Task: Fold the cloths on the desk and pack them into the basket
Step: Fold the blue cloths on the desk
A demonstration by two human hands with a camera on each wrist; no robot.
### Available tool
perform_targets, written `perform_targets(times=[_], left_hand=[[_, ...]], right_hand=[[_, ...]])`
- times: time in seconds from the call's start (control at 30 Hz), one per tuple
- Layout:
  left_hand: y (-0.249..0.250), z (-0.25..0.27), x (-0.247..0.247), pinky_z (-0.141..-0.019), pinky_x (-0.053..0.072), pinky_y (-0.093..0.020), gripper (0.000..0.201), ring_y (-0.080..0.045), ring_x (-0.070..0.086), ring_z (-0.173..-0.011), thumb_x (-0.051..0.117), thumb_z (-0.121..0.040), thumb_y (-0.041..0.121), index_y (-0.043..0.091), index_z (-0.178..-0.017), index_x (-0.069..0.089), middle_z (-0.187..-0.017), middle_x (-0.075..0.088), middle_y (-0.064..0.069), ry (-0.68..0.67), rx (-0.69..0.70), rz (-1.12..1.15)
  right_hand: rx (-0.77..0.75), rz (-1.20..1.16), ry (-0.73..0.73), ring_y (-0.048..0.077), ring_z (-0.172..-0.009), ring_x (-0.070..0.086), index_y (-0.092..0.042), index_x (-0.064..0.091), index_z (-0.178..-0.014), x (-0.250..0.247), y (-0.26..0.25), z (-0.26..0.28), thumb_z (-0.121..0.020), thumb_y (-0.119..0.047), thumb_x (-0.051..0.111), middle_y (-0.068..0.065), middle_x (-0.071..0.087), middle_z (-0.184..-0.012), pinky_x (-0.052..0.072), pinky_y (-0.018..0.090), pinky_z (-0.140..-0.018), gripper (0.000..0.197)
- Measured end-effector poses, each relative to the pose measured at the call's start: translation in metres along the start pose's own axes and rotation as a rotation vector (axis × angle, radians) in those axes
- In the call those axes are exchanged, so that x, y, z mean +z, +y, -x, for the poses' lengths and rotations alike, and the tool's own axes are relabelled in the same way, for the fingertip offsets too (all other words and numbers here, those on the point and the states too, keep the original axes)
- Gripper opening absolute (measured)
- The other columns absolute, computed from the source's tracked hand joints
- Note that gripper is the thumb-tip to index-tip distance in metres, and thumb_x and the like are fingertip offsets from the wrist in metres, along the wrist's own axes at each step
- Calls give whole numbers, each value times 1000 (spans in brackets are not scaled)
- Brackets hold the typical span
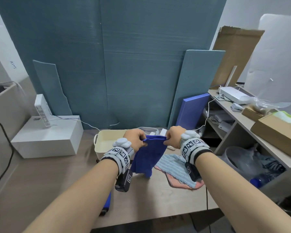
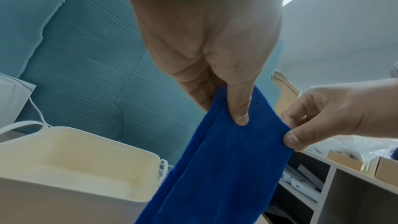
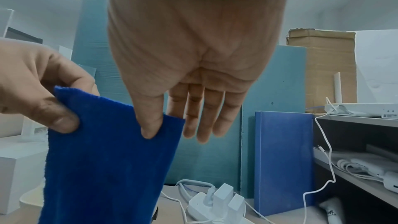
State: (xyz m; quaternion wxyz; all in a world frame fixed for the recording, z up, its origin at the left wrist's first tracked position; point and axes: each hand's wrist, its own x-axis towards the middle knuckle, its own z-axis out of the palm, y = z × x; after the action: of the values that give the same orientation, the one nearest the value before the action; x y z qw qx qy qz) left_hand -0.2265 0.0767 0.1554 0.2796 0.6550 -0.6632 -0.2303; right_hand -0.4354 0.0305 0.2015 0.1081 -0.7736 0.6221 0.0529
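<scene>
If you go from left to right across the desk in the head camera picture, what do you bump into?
White box → cream basket → left hand → blue cloth → right hand → cardboard box.

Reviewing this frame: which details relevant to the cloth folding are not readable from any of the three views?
- Lower hem of the blue cloth: cut off by the bottom edge in both wrist views; bunched in the head view, so fold state unclear.
- Pink cloth: mostly covered by the light blue cloth and right forearm.
- Basket near wall: hidden behind left hand.
- Right hand index finger: behind the cloth in the right wrist view.
</scene>
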Motion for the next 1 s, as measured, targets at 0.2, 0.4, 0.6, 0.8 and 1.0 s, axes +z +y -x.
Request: perform_targets(times=[0.2,0.4,0.6,0.8,1.0], left_hand=[[11,-4,2,-57,42,-21,22,-10,54,-58,85,-67,16,29,-62,68,-61,66,11,13,20,140],[17,-3,3,-57,43,-20,23,-10,58,-60,82,-61,7,21,-71,67,-69,69,8,6,49,209],[6,3,4,-58,47,-27,41,-13,54,-62,81,-64,9,26,-84,50,-86,68,-3,41,15,337],[-13,13,17,-67,53,-25,27,-20,64,-78,73,-76,5,20,-89,56,-85,66,5,-12,-63,329],[-27,21,22,-63,48,-28,17,-22,63,-75,66,-79,20,30,-91,59,-82,69,7,-105,-123,220]], right_hand=[[-206,-203,15,15,-92,66,-36,71,-78,-4,-11,4,-50,-63,74,-18,57,-110,55,35,-85,39],[-287,-418,56,22,-86,66,-29,52,-94,4,-29,5,-66,-30,92,-7,68,-94,56,40,-80,48],[-308,-419,78,18,-84,66,-38,63,-97,8,-34,0,-84,-22,80,-12,69,-94,59,42,-88,27],[-390,-466,193,21,-85,65,-41,65,-89,-1,-35,-4,-83,5,54,-8,69,-91,57,37,-82,48],[-468,-541,196,13,-77,59,-28,69,-85,-25,-32,-3,-83,12,48,-6,69,-84,51,31,-77,45]])
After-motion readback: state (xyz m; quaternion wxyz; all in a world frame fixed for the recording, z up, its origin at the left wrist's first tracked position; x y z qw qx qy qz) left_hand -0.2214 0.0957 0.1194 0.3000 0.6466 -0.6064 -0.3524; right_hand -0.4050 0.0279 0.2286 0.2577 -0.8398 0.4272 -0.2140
